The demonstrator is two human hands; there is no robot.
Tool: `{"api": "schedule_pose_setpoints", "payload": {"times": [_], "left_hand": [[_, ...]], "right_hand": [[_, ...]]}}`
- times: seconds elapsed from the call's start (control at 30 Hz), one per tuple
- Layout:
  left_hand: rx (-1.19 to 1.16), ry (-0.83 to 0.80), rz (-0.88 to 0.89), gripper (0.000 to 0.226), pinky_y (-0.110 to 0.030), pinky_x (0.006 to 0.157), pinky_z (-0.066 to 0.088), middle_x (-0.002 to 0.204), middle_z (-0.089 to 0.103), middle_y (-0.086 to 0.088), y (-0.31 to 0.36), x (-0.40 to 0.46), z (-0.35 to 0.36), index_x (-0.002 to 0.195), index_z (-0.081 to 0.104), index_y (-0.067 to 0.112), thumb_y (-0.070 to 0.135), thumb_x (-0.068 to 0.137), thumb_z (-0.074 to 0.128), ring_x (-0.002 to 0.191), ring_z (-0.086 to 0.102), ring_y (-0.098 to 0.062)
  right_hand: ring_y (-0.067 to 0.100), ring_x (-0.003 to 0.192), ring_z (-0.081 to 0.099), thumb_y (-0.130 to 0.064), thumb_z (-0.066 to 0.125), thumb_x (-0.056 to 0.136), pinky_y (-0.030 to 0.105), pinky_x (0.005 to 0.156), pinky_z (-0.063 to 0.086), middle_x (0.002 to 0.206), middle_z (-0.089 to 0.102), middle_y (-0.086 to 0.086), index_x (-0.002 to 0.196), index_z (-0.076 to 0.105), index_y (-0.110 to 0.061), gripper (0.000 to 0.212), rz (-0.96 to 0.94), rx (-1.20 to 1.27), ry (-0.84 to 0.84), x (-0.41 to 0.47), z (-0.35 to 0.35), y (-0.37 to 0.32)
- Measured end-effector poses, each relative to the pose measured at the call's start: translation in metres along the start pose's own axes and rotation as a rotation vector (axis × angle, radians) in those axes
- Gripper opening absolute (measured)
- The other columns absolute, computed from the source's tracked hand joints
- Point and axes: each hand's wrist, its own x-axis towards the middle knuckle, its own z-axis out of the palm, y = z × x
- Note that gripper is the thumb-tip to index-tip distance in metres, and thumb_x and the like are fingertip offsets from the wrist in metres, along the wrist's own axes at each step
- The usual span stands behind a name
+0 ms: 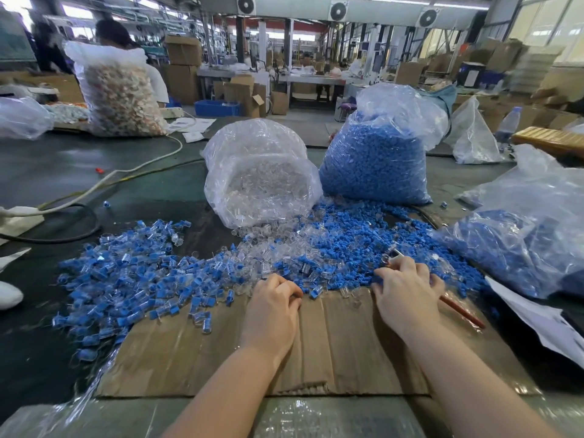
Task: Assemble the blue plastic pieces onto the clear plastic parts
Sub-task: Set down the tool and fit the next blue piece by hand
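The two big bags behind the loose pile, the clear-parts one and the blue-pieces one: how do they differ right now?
The clear-parts bag lies tipped toward the worker, mouth open, its transparent parts spilling onto the table; the blue-pieces bag stands upright with its top gathered. The clear-parts bag looks only partly full and slumped, while the blue-pieces bag is packed and stands taller. Both are transparent plastic sacks, side by side and touching, behind the mixed loose pile.

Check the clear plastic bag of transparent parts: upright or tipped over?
Tipped over. The clear plastic bag of transparent parts lies with its mouth toward the camera, clear pieces spilling onto the table.
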Motion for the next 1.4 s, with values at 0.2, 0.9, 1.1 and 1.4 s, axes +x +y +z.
{"api": "schedule_pose_setpoints", "payload": {"times": [0.2, 0.9, 1.1, 1.4], "left_hand": [[-0.052, 0.030, -0.029, 0.011, -0.010, 0.083, 0.027, 0.094, 0.052, 0.014, 0.001, -0.001, -0.003, 0.098, 0.065, 0.023, 0.024, 0.088, 0.060, 0.095, 0.043, -0.003], [-0.506, 0.011, -0.224, 0.020, -0.008, 0.063, 0.045, 0.069, 0.065, 0.010, 0.006, -0.003, -0.021, 0.070, 0.063, 0.029, 0.012, 0.079, 0.071, 0.068, 0.060, -0.003], [-0.408, -0.033, -0.173, 0.028, -0.005, 0.061, 0.042, 0.066, 0.061, 0.015, 0.010, -0.003, -0.021, 0.065, 0.058, 0.033, 0.013, 0.079, 0.071, 0.062, 0.055, 0.004], [-0.406, -0.052, -0.188, 0.019, -0.005, 0.061, 0.043, 0.068, 0.063, 0.012, 0.010, -0.004, -0.022, 0.066, 0.063, 0.027, 0.015, 0.074, 0.075, 0.065, 0.057, 0.001]], "right_hand": [[0.023, 0.117, 0.034, -0.032, 0.051, 0.093, 0.047, 0.103, 0.024, 0.121, 0.045, 0.000, 0.106, 0.062, -0.031, 0.017, 0.000, -0.005, 0.032, 0.004, -0.008, -0.008], [0.014, 0.102, 0.044, -0.026, 0.052, 0.093, 0.042, 0.099, 0.029, 0.107, 0.061, -0.007, 0.103, 0.065, -0.028, 0.015, -0.009, 0.356, 0.023, -0.006, -0.012, -0.044], [0.023, 0.120, 0.039, -0.014, 0.049, 0.092, 0.046, 0.098, 0.027, 0.115, 0.058, -0.003, 0.110, 0.064, -0.029, 0.028, 0.007, 0.060, -0.072, 0.008, -0.003, -0.024], [0.020, 0.110, 0.043, -0.009, 0.053, 0.088, 0.039, 0.085, 0.026, 0.106, 0.057, -0.006, 0.101, 0.064, -0.034, 0.030, -0.048, 0.043, -0.015, 0.014, 0.000, -0.024]]}}
